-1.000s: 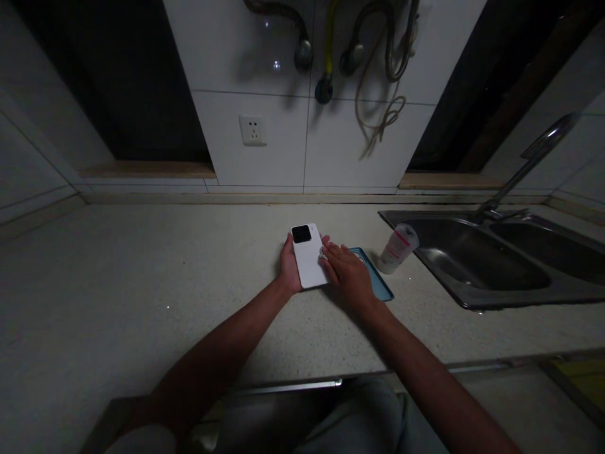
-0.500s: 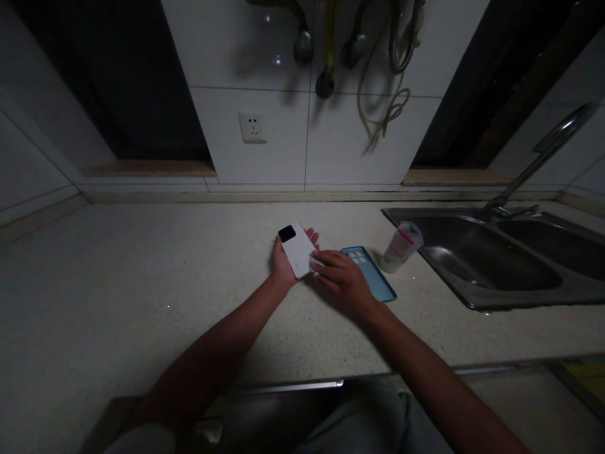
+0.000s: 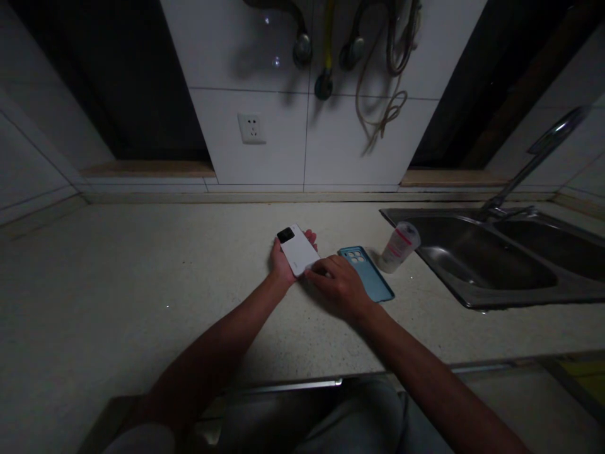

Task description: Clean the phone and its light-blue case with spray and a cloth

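Note:
A white smartphone [image 3: 299,251] lies back side up in my left hand [image 3: 280,263], its dark camera block at the upper left. The fingers of my left hand wrap round it from beneath, with their tips showing past its right edge. My right hand [image 3: 338,282] is at the phone's lower right corner with fingers pinched together. A small whitish bit shows between those fingers, too dim to name. Partly behind my right hand, a blue phone case [image 3: 372,279] with round camera holes lies on the counter.
A clear plastic cup [image 3: 399,247] with pink markings stands right of the case. Further right is a steel double sink [image 3: 491,296] with a tap [image 3: 534,157]. The pale counter [image 3: 142,265] meets a tiled wall with a socket [image 3: 251,128], pipes and a hanging cord.
My right hand's fingers have curled in and slid slightly down towards the phone's lower corner. The phone remains in my left hand. The view has shifted very slightly.

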The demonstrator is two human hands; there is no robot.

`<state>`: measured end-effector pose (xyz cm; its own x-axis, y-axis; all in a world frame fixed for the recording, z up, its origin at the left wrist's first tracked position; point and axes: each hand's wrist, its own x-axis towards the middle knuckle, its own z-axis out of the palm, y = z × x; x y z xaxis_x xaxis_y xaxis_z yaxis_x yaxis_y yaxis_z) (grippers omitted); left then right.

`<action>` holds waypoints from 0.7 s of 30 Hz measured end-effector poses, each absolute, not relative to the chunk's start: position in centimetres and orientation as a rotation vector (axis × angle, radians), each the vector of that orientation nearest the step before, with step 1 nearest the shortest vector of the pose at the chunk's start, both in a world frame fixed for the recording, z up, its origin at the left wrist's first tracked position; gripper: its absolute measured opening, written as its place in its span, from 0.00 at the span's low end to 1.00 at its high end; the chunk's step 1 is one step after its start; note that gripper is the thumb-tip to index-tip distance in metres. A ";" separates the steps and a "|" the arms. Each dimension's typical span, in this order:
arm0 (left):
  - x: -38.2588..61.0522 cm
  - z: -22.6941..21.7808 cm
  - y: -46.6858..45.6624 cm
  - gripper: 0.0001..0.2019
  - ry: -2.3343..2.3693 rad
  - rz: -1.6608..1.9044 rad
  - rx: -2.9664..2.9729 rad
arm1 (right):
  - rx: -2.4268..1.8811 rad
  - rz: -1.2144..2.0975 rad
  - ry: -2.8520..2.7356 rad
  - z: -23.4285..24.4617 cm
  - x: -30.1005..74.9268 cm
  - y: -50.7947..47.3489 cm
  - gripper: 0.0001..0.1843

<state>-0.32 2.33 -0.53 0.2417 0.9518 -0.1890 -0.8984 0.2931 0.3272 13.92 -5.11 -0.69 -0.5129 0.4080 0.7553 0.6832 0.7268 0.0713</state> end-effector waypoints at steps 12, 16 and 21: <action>-0.5 -0.6 2.6 0.34 0.376 1.262 0.121 | -0.781 -0.532 -2.170 -0.6 13.9 -5.1 0.10; -0.5 -0.6 2.5 0.34 0.371 1.259 0.119 | -0.781 -0.529 -2.152 -0.6 13.8 -5.1 0.09; -0.5 -0.5 2.5 0.33 0.379 1.255 0.120 | -0.803 -0.548 -2.135 -0.6 13.9 -5.0 0.08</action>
<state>-0.49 2.49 -0.50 0.2580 0.9423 -0.2131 -0.9030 0.3137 0.2936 13.92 -5.04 -0.63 -0.5007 0.3623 0.7861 0.6964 0.7081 0.1172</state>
